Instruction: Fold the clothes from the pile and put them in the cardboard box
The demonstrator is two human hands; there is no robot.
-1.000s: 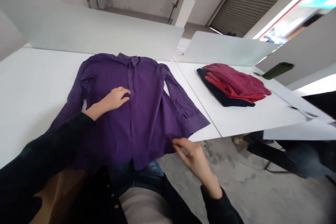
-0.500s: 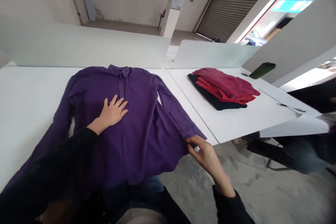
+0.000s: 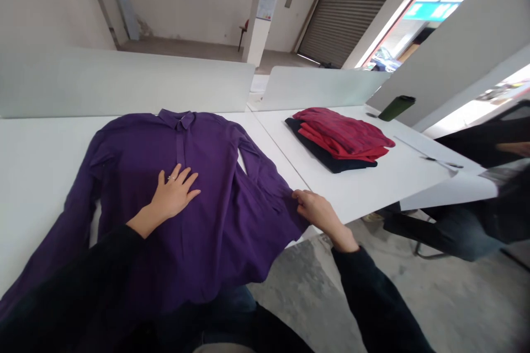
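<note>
White table point(image 3: 41, 154) — purple shirt point(image 3: 207, 209) at 8 o'clock laid out, creases left unsmoothed; left hand point(image 3: 170, 196) on it, fingers apart, right hand point(image 3: 318, 212) at 4, fingers clamped on shirt edge — stacked clothes point(image 3: 339, 132) at 3.

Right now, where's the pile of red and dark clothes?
In the head view, the clothes pile is right of centre on the white table, to the right of the purple shirt and farther back than the right hand.

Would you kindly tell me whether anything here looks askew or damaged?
Nothing looks damaged, but the hem of the shirt hangs past the near edge of the table instead of lying flat, and the pile has uneven layers.
</note>
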